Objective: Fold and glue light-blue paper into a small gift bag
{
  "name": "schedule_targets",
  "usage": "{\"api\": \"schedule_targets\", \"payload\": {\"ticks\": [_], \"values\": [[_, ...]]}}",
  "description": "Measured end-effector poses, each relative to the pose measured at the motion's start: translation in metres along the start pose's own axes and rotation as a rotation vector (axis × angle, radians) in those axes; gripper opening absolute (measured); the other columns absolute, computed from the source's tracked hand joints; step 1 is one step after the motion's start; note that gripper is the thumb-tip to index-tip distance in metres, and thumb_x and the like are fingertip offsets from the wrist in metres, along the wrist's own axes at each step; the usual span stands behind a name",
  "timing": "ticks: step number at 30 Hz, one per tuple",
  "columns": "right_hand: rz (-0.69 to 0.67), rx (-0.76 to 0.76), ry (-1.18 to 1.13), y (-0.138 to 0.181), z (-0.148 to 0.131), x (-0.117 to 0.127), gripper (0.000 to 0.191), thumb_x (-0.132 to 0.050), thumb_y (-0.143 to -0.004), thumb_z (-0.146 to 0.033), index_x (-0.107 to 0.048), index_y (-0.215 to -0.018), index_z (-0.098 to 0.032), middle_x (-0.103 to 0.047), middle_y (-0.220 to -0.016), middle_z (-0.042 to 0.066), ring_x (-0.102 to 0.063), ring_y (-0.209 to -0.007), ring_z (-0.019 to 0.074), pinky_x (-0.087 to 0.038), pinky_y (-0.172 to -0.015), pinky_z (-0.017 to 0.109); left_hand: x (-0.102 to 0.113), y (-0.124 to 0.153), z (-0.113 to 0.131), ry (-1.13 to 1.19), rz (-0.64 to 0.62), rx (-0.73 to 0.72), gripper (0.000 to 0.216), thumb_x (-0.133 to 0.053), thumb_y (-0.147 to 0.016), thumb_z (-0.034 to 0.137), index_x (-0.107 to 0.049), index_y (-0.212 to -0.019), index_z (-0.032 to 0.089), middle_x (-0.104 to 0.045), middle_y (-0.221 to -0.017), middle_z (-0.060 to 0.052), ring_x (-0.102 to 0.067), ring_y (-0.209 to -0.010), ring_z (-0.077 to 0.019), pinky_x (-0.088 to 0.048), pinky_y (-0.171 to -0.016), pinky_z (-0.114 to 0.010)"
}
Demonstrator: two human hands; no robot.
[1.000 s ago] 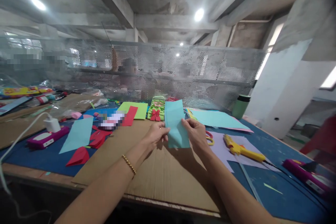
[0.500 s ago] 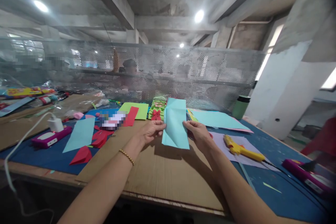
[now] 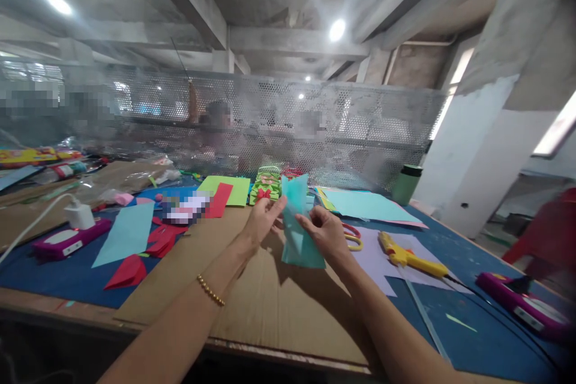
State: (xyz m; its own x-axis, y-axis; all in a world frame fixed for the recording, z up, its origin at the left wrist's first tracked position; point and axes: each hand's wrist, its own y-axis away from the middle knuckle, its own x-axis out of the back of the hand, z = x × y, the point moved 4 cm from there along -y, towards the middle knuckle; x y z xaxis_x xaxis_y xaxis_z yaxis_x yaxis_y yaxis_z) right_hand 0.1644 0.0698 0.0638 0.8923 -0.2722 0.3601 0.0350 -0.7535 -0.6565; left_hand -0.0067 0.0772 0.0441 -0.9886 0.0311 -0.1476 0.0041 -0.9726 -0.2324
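Observation:
Between my hands a light-blue sheet (image 3: 297, 243), felt or paper, stands upright above the brown cardboard (image 3: 252, 306), its sides bent inward. My left hand (image 3: 264, 219) grips its left edge between thumb and fingers. My right hand (image 3: 324, 231) pinches the right side, the thumb lying across the front. Just behind the sheet is a green craft piece (image 3: 266, 185) with a red bow. Scissors (image 3: 353, 237) with red and yellow handles lie right of my right hand, partly hidden by it.
A yellow glue gun (image 3: 414, 259) rests on a lilac sheet (image 3: 371, 261) at right, its cord running to a purple power strip (image 3: 524, 306). Another purple strip (image 3: 72, 240), red scraps (image 3: 128, 271) and a blue sheet (image 3: 126, 233) lie left. A green bottle (image 3: 407, 185) stands at back right.
The blue sheet was held fairly flat by both edges; now its sides are folded inward and it looks narrower. My right hand has moved round onto its front. The scissors' handles have come into view.

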Motion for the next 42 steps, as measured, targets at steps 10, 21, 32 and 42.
{"api": "schedule_targets", "payload": {"ticks": [10,21,32,42], "values": [[-0.083,0.171,0.093,0.013,-0.022,-0.013,0.039,-0.063,-0.078,-0.049,-0.043,-0.057,-0.023,-0.042,-0.052,-0.004,-0.037,-0.053,0.0123,-0.03,-0.056,0.027,0.0,0.005,0.002,0.062,0.073,0.035,0.022,-0.064,-0.074,0.037,-0.058,-0.068,0.017,-0.065,-0.062,-0.004,-0.064,-0.057,-0.0171,-0.052,-0.059,-0.028],[0.121,-0.018,0.107,-0.007,0.006,0.031,0.045,-0.053,-0.083,-0.057,-0.039,-0.057,-0.023,-0.034,-0.057,-0.004,-0.032,-0.057,0.0124,-0.028,-0.055,0.028,0.046,-0.007,0.013,-0.098,0.306,-0.06,0.023,-0.07,-0.07,0.036,-0.059,-0.063,0.017,-0.058,-0.056,0.0,-0.054,-0.056,-0.0148,-0.039,-0.052,-0.023],[0.175,-0.087,0.14,-0.015,0.025,0.035,0.046,-0.05,-0.075,-0.062,-0.04,-0.051,-0.023,-0.037,-0.051,-0.003,-0.034,-0.055,0.0134,-0.028,-0.054,0.029,0.058,-0.009,0.012,-0.394,0.405,-0.19,0.046,-0.068,-0.077,0.038,-0.036,-0.049,0.022,-0.032,-0.047,0.007,-0.029,-0.049,-0.0104,-0.018,-0.049,-0.025],[0.173,-0.033,0.135,-0.013,0.021,0.033,0.044,-0.051,-0.078,-0.057,-0.038,-0.052,-0.023,-0.035,-0.053,-0.003,-0.033,-0.057,0.0138,-0.029,-0.056,0.029,0.064,0.0,0.018,-0.447,0.456,-0.242,0.049,-0.069,-0.078,0.03,-0.036,-0.043,0.021,-0.033,-0.047,0.006,-0.03,-0.052,-0.0106,-0.02,-0.05,-0.025]]}}
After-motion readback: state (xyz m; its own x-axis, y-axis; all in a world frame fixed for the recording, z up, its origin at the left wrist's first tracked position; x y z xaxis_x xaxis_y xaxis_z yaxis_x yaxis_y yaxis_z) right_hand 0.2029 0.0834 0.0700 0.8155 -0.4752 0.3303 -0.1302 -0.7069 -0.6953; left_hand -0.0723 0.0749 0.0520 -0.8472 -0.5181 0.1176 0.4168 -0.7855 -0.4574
